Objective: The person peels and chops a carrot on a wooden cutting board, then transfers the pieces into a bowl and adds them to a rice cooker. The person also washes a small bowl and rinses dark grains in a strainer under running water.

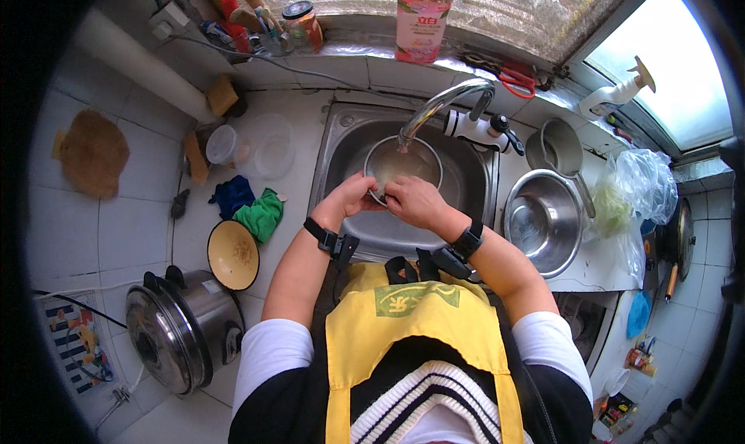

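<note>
A round metal bowl (405, 160) with a pale rim is held inside the stainless steel sink (343, 147), under the spout of the chrome faucet (433, 107). Cloudy liquid shows inside it. My left hand (352, 195) grips the bowl's near left rim, thumb on top and fingers below. Beside it, my right hand (416, 200) bends over the near rim with curled fingers. Those fingertips are partly hidden, so whether they pinch something small is unclear. Both wrists wear black straps with small devices.
On the right stand an empty steel basin (544, 223), a saucepan (556, 147) and a plastic bag of greens (625, 193). To the left are green (262, 214) and blue cloths (233, 196), a yellow bowl (233, 255) and a pressure cooker (186, 330). Red scissors (518, 82) lie on the sill.
</note>
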`<state>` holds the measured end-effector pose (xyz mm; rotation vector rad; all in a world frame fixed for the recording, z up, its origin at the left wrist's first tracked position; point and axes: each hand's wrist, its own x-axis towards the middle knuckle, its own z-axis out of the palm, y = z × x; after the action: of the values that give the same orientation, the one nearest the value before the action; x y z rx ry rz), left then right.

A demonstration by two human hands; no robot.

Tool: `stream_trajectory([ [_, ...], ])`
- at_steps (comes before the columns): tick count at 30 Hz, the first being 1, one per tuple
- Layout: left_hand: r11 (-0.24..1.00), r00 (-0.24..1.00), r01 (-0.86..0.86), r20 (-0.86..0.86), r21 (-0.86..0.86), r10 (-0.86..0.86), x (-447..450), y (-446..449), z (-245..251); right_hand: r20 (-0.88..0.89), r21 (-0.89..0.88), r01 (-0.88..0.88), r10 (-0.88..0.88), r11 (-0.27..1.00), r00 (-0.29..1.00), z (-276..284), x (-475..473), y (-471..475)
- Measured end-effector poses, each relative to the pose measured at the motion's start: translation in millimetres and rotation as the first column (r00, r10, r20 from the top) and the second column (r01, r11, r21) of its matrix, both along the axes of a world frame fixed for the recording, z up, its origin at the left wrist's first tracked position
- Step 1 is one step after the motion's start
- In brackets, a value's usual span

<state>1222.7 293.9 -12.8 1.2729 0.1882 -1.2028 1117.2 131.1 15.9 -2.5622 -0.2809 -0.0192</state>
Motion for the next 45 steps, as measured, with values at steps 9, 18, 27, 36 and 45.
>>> stream_trajectory([
  [9,0.999,0.998,-0.034,-0.054,0.028,0.035,-2,5,-17,0.0,-0.031,-0.103,0.103,0.994,0.995,-7,-8,-4],
  [18,0.993,0.988,0.112,-0.11,0.032,-0.108,3,4,-23,-0.044,0.085,-0.061,0.064,0.995,0.997,-24,-1,-5],
  [27,0.985,0.986,0.152,-0.083,0.076,-0.146,-2,-3,-28,-0.211,0.135,0.126,-0.096,0.983,0.973,-49,9,-6],
  [36,0.914,0.922,0.174,0.265,0.366,-0.282,-11,-11,-16,-0.375,0.485,0.498,-0.343,0.719,0.861,-76,17,-17],
  [45,0.653,-0.146,-0.387,0.656,0.651,-0.741,-15,-1,-5,-0.688,0.699,0.712,-0.211,0.068,0.694,-52,-4,-62],
])
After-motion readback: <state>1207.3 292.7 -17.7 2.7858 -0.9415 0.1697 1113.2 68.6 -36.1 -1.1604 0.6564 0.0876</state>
